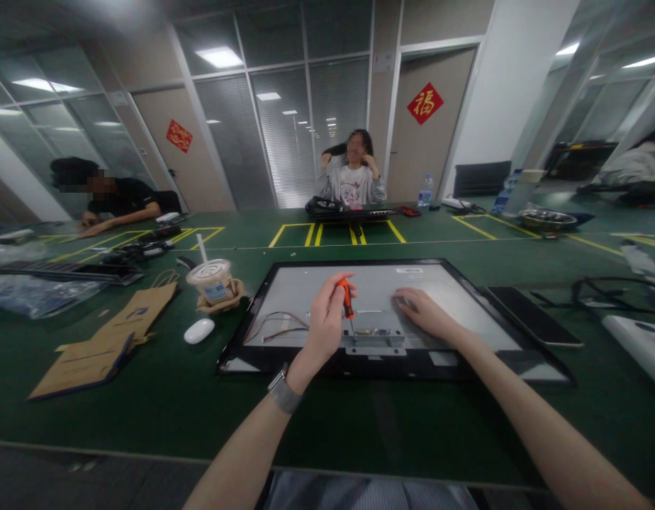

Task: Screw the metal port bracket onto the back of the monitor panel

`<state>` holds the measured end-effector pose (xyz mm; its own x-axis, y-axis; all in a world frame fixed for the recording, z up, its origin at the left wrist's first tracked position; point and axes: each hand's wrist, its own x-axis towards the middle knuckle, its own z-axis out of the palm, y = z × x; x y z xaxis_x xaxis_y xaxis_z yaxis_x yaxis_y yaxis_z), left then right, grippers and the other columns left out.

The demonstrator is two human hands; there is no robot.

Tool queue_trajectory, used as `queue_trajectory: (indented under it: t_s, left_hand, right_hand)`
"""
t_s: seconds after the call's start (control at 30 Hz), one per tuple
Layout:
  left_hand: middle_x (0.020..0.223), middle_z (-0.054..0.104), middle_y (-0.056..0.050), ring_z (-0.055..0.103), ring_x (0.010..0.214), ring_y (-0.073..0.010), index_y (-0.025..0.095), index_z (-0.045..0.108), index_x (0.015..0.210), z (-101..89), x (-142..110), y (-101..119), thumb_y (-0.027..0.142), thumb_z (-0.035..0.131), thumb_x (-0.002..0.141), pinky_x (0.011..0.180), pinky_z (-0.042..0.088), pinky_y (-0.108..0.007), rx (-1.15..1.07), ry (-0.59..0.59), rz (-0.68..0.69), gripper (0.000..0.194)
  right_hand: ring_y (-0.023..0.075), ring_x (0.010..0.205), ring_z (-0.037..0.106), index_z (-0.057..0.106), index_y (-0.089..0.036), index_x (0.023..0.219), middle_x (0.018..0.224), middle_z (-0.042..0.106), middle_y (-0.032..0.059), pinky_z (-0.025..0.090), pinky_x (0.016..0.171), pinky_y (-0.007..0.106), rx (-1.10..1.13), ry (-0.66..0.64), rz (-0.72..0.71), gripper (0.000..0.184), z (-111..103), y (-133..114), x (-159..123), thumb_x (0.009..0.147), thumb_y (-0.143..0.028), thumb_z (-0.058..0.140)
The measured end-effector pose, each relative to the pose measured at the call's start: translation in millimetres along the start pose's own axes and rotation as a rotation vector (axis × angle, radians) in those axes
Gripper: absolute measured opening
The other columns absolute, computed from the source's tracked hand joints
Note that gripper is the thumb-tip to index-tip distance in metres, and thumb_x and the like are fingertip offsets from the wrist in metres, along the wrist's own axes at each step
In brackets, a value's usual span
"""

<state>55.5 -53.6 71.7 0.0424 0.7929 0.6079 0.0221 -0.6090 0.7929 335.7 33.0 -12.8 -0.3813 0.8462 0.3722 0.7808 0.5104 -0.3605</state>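
My left hand (326,315) is closed around an orange and black screwdriver (347,297). The screwdriver stands nearly upright, its thin shaft reaching down to a metal bracket with connectors (375,340). That bracket sits near the close edge of a flat screen panel (290,283), which has a grey back and a black frame and lies on the table. On the panel's back, right of the bracket, my right hand (420,312) rests palm down with its fingers laid out and nothing visible in it. Thin wires (279,326) run across the panel's left part. The screwdriver's exact contact point is too small to make out.
Left of the panel are a white mouse (198,331), a drink cup with a straw (210,280) and brown paper bags (109,333). A dark phone-like slab (532,315) lies at the right. Across the green table (147,418) sits a person (354,173); another is at the far left.
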Motion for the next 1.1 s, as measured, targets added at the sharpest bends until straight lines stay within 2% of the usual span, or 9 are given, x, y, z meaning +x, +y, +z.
queue_trajectory:
  t_s: [0.17,0.33,0.5,0.63,0.73,0.83,0.9,1.1]
  left_hand:
    - [0.097,0.061,-0.005,0.06,0.085,-0.0167,0.023,0.071,0.111,0.4,0.1,1.3,0.039,0.053,0.101,0.078,0.051,-0.029,0.065,0.025,0.053,0.026]
    - [0.086,0.053,-0.002,0.056,0.08,-0.0152,0.022,0.075,0.099,0.2,0.9,1.9,0.035,0.062,0.096,0.076,0.05,-0.027,0.137,0.091,0.12,0.019]
    - [0.088,0.052,-0.002,0.055,0.073,-0.0122,0.021,0.074,0.102,1.4,1.4,2.5,0.035,0.06,0.097,0.065,0.049,-0.023,0.095,0.084,0.113,0.02]
    - [0.089,0.053,-0.002,0.055,0.072,-0.0118,0.021,0.074,0.103,2.5,0.3,3.8,0.035,0.06,0.097,0.063,0.049,-0.023,0.095,0.087,0.098,0.02]
    - [0.095,0.057,-0.004,0.059,0.081,-0.0143,0.02,0.073,0.105,1.5,-1.1,3.3,0.031,0.053,0.1,0.071,0.05,-0.025,0.109,0.085,0.106,0.024]
    - [0.109,0.063,-0.007,0.063,0.096,-0.0178,0.02,0.072,0.113,-0.8,-2.0,1.0,0.026,0.045,0.102,0.085,0.051,-0.029,0.095,0.06,0.102,0.03]
    - [0.115,0.065,-0.008,0.064,0.1,-0.0193,0.019,0.07,0.117,-1.7,-2.0,-0.4,0.025,0.044,0.102,0.09,0.05,-0.031,0.075,0.043,0.081,0.031]
    - [0.106,0.069,-0.008,0.066,0.094,-0.0179,0.019,0.068,0.122,-0.6,-0.1,-2.9,0.028,0.052,0.1,0.087,0.052,-0.03,0.069,0.039,0.052,0.028]
  right_hand:
    - [0.0302,0.121,0.062,0.07,-0.02,0.117,0.128,0.069,0.0134,0.046,0.109,0.05,-0.021,-0.013,-0.002,0.03,-0.1,-1.2,0.4,0.093,-0.02,0.051]
    - [0.0299,0.121,0.063,0.07,-0.02,0.117,0.128,0.07,0.0128,0.045,0.109,0.05,-0.029,-0.012,0.009,0.03,0.3,-1.4,0.5,0.093,-0.021,0.052]
    - [0.0299,0.121,0.063,0.071,-0.023,0.116,0.127,0.071,0.0114,0.046,0.109,0.051,-0.001,-0.009,0.005,0.03,-1.1,-1.7,0.8,0.091,-0.02,0.054]
    - [0.0308,0.12,0.063,0.071,-0.023,0.116,0.126,0.071,0.0121,0.047,0.107,0.052,0.003,0.001,-0.003,0.03,0.5,0.4,0.8,0.091,-0.02,0.053]
    - [0.0302,0.12,0.063,0.071,-0.023,0.116,0.127,0.07,0.012,0.047,0.107,0.051,0.001,0.007,-0.009,0.03,2.8,2.6,0.4,0.092,-0.021,0.053]
    - [0.0301,0.12,0.063,0.07,-0.022,0.116,0.127,0.07,0.0124,0.046,0.108,0.051,-0.006,0.009,-0.009,0.031,4.3,3.5,-0.1,0.092,-0.021,0.052]
    - [0.031,0.12,0.063,0.07,-0.021,0.116,0.127,0.07,0.0134,0.045,0.108,0.052,-0.009,0.012,-0.008,0.031,4.6,3.2,-0.2,0.092,-0.021,0.052]
    - [0.0315,0.122,0.062,0.07,-0.019,0.117,0.128,0.069,0.0145,0.045,0.109,0.051,-0.014,-0.005,-0.001,0.032,2.2,-1.2,0.8,0.092,-0.02,0.051]
